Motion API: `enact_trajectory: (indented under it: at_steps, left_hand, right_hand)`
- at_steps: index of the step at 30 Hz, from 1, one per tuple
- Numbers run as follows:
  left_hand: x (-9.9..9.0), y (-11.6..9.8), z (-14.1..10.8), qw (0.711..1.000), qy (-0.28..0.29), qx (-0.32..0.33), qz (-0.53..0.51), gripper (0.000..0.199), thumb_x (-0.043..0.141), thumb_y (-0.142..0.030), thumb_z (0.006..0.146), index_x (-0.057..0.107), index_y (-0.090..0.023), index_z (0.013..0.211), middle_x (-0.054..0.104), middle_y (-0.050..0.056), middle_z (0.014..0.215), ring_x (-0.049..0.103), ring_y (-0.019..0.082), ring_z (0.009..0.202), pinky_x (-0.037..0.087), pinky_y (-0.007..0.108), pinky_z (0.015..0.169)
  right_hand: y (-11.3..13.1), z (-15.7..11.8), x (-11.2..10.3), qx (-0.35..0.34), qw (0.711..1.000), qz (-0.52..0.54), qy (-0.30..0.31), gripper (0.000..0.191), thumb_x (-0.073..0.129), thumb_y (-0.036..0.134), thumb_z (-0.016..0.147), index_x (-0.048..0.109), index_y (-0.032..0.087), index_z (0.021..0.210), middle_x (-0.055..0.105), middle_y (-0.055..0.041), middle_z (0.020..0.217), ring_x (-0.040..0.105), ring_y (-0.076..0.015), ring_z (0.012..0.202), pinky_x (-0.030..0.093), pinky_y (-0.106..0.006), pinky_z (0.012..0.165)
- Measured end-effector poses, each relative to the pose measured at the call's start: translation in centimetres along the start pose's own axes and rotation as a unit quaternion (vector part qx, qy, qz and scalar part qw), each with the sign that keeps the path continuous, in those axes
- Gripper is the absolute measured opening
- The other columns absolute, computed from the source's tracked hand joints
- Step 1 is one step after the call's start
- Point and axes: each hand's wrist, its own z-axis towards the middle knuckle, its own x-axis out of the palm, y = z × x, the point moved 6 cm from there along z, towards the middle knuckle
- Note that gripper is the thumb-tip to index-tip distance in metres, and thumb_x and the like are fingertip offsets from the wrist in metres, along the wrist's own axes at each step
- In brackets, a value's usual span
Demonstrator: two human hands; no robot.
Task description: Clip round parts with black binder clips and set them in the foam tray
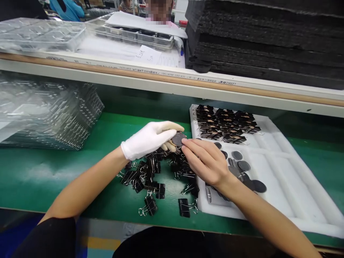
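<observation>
My left hand (152, 139), in a white glove, grips a dark round disc (177, 138) between thumb and fingers. A gold-coloured edge shows beneath the disc. My bare right hand (208, 159) has its thumb and fingertips closed on the disc's right side; its other fingers are partly hidden. Loose black binder clips (154, 165) lie in a heap below both hands, some under them. Beside my right wrist, several dark discs (244, 165) rest on a white foam tray (271, 172). At the tray's far end, rows of binder clips (225, 122) are clamped on thin pieces I cannot make out.
Clear plastic trays (67, 118) are stacked at left on the green table (107, 193). A shelf (161, 77) crosses above the far side, carrying a black foam stack (258, 39), plastic trays (43, 34) and papers. People are beyond it.
</observation>
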Motion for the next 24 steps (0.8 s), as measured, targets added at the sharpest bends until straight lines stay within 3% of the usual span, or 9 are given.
enact_trajectory:
  at_steps: [6,10,12,14,16,17,19,21,24]
  left_hand:
    - [0.8,0.7,0.5,0.998,0.001,0.013,0.065,0.037,0.059,-0.035,0.098,0.066,-0.015,0.128,0.077,0.007,0.105,0.074,0.016,0.084,0.061,0.029,0.078]
    - [0.9,0.8,0.5,0.994,-0.019,0.031,0.099,0.044,0.062,-0.029,0.095,0.06,-0.017,0.137,0.075,0.002,0.09,0.07,0.014,0.072,0.058,0.027,0.07]
    - [1.0,0.9,0.3,0.994,-0.018,0.039,0.101,0.052,0.063,-0.03,0.094,0.054,-0.017,0.143,0.071,-0.001,0.082,0.069,0.014,0.069,0.056,0.027,0.068]
    - [1.3,0.8,0.2,0.992,-0.014,0.052,0.115,0.055,0.064,-0.033,0.094,0.051,-0.017,0.145,0.068,-0.003,0.076,0.069,0.014,0.07,0.055,0.027,0.069]
    - [1.6,0.7,0.1,0.987,-0.011,0.06,0.146,0.056,0.064,-0.036,0.094,0.051,-0.018,0.145,0.067,-0.004,0.075,0.069,0.015,0.073,0.055,0.027,0.073]
    - [1.6,0.5,0.1,0.984,-0.008,0.061,0.165,0.056,0.063,-0.038,0.094,0.05,-0.019,0.146,0.068,-0.004,0.076,0.069,0.015,0.074,0.054,0.027,0.074]
    - [1.5,0.2,-0.1,0.976,0.01,0.055,0.212,0.05,0.055,-0.042,0.099,0.053,-0.02,0.144,0.069,-0.003,0.078,0.068,0.015,0.072,0.052,0.027,0.073]
    - [1.0,0.0,-0.3,0.952,0.038,0.036,0.302,0.044,0.042,-0.051,0.104,0.065,-0.02,0.126,0.068,0.0,0.075,0.066,0.015,0.067,0.049,0.028,0.069]
    - [-0.6,0.9,-1.0,0.857,0.067,-0.05,0.509,0.059,0.041,-0.065,0.099,0.07,-0.018,0.08,0.06,0.004,0.062,0.06,0.02,0.059,0.042,0.031,0.062]
  right_hand:
    - [0.1,-1.7,1.6,0.023,0.998,0.049,0.028,0.024,0.064,0.01,0.091,0.076,0.029,0.101,0.078,-0.0052,0.112,0.075,-0.0248,0.1,0.068,-0.04,0.076]
    - [-2.0,-1.9,0.5,0.184,0.965,0.186,-0.008,0.035,0.067,0.009,0.088,0.073,0.032,0.113,0.077,-0.0064,0.106,0.075,-0.0259,0.094,0.067,-0.045,0.08]
    - [-3.6,-2.3,0.6,0.325,0.903,0.282,-0.007,0.036,0.071,0.013,0.088,0.072,0.032,0.119,0.076,-0.0056,0.104,0.075,-0.0239,0.09,0.067,-0.042,0.079]
    - [-4.2,-3.0,2.0,0.439,0.792,0.424,0.028,0.036,0.075,0.021,0.089,0.071,0.029,0.124,0.075,-0.0054,0.107,0.075,-0.021,0.087,0.067,-0.036,0.074]
    - [-3.7,-3.6,3.6,0.496,0.675,0.543,0.058,0.031,0.079,0.027,0.088,0.075,0.027,0.118,0.076,-0.0046,0.107,0.074,-0.0176,0.082,0.066,-0.03,0.069]
    - [-3.5,-4.0,4.2,0.513,0.634,0.575,0.061,0.026,0.082,0.028,0.086,0.077,0.026,0.112,0.076,-0.0038,0.104,0.073,-0.0159,0.079,0.065,-0.027,0.067]
    - [-3.3,-4.9,5.1,0.546,0.583,0.6,0.046,0.019,0.086,0.028,0.083,0.08,0.026,0.101,0.076,-0.0017,0.094,0.07,-0.0123,0.073,0.063,-0.022,0.067]
    - [-3.5,-5.8,5.5,0.571,0.553,0.606,0.032,0.018,0.088,0.029,0.081,0.082,0.028,0.097,0.075,-0.0003,0.089,0.067,-0.0099,0.07,0.061,-0.02,0.066]
    - [-4.0,-6.6,5.6,0.602,0.517,0.608,0.01,0.016,0.088,0.032,0.081,0.082,0.028,0.095,0.074,-0.0012,0.094,0.065,-0.0099,0.074,0.058,-0.018,0.063]
